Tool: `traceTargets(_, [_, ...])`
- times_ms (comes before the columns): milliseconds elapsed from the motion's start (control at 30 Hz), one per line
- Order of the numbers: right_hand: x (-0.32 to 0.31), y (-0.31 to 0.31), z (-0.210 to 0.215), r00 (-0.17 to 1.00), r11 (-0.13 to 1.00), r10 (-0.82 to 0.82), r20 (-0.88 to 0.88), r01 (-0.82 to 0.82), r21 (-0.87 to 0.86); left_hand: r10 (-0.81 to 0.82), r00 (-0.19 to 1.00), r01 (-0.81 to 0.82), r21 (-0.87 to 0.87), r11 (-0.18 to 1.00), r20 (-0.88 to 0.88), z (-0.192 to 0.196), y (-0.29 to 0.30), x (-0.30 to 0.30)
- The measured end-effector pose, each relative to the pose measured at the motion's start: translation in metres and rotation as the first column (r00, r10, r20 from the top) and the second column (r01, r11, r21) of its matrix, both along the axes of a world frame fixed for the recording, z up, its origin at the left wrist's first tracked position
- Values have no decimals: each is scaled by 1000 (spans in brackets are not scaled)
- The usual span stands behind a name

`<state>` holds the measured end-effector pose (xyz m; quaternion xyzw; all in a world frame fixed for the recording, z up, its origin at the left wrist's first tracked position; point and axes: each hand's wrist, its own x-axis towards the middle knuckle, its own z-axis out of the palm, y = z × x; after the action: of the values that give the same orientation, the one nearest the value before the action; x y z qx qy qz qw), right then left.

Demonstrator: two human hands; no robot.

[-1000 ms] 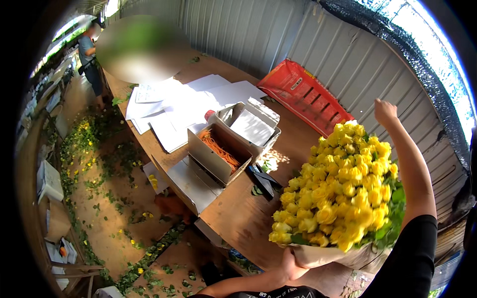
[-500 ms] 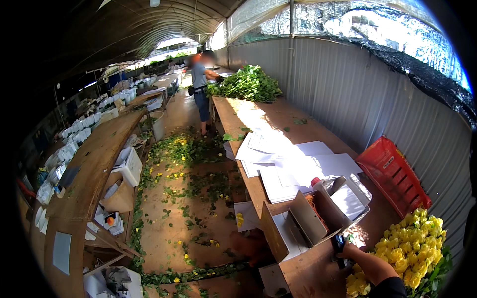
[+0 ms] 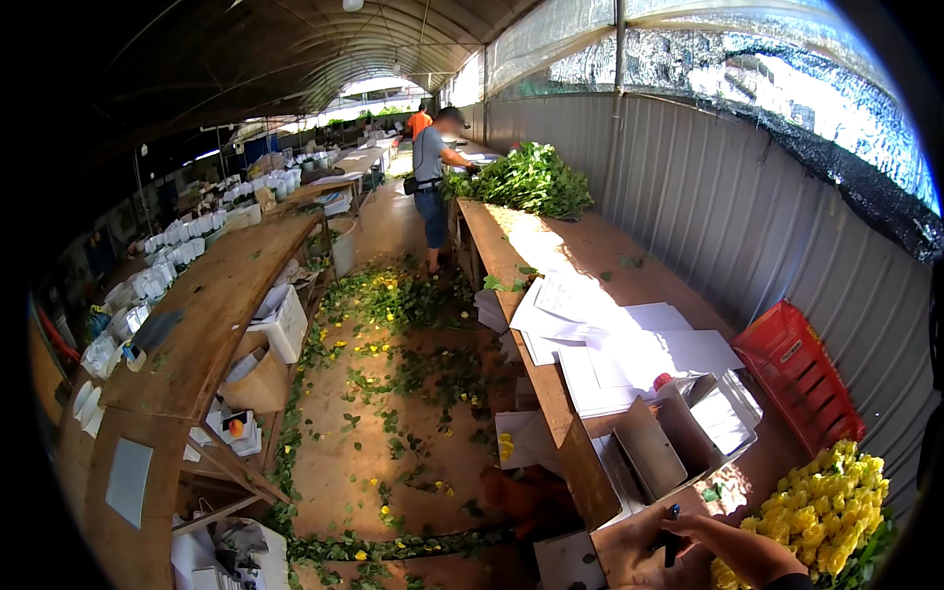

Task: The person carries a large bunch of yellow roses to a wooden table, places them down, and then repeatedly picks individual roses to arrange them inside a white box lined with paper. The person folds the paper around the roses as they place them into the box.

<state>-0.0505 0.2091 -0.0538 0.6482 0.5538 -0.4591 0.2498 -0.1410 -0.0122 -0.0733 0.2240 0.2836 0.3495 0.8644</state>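
My right hand [image 3: 685,534] reaches in from the lower right and is closed around a small dark hand tool [image 3: 671,547]. The tool has a bluish upper end; its exact kind cannot be made out. It is held over the near end of the brown worktable [image 3: 629,547]. Right beside my forearm lies a big bunch of yellow roses [image 3: 811,511] with green leaves under the blooms. Just beyond the hand are an open cardboard box [image 3: 651,447] and a grey-white bin [image 3: 723,418] with white sheets in it. My left hand is out of view.
White sheets [image 3: 600,379] spread over the table, and a red plastic crate [image 3: 798,374] leans by the metal wall. Farther along, a person [image 3: 430,172] handles a pile of green stems [image 3: 531,182]. Leaves and yellow petals litter the floor [image 3: 344,442]. Another long table [image 3: 226,295] stands left.
The view has shifted, so the scene sits farther right and lower. My right hand, still gripping the dark tool, has drawn nearer along the table, away from the boxes.
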Motion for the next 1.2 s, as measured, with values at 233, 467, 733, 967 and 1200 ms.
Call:
traceTargets(233, [-45,-27,-40,998,970,-60,11,56,235,132,990,-138,-140,981,-52,-16,8,-34])
traceTargets(467, [-15,-77,-7,988,630,-127,91,10,777,-256,966,260,-151,954,44,-84,21,23])
traceTargets(733, [65,-175,162,753,750,372,-542,99,653,49,960,80,-440,894,274,35,43,92])
traceTargets(967, [267,-292,192,492,725,-203,-847,657,208,116,959,21,-475,880,259,28,115,211])
traceTargets(1200, [384,-314,108,-193,-388,-81,-978,910,-147,479,762,-300,-418,857,435,-46,170,169])
